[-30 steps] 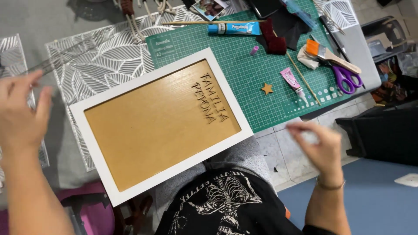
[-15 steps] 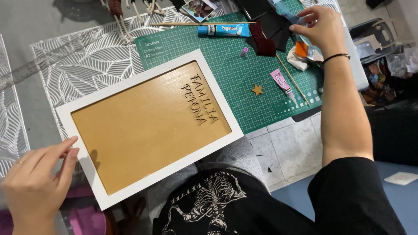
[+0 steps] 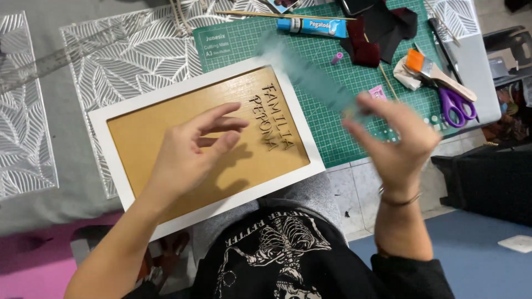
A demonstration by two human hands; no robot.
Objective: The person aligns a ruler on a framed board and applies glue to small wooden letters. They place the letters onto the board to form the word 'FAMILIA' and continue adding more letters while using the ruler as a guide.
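Hovering over the white-framed board (image 3: 206, 143), my left hand (image 3: 191, 152) is open, fingers loosely spread above the tan panel, holding nothing; whether it touches the surface I cannot tell. My right hand (image 3: 396, 138) is raised just off the frame's right edge, fingers pinched on one end of a teal strip (image 3: 307, 75), which is blurred and stretches up and left toward the frame's top right corner. The frame lies tilted on the table, its right part resting on the green cutting mat (image 3: 343, 83), its left part on the grey leaf-patterned cloth (image 3: 124, 61), and its lower edge pointing at my lap. Dark cut-out letters sit at the panel's right end; the rest of the panel to their left is bare. Beyond the frame's upper right corner lies a blue glue tube (image 3: 310, 25), with dark fabric scraps (image 3: 377, 33) farther right. Well right of the frame, near the mat's far edge, are a brush with orange ferrule (image 3: 438, 72) and purple-handled scissors (image 3: 459, 105). A small pink piece (image 3: 377, 92) lies on the mat just beyond my right hand.
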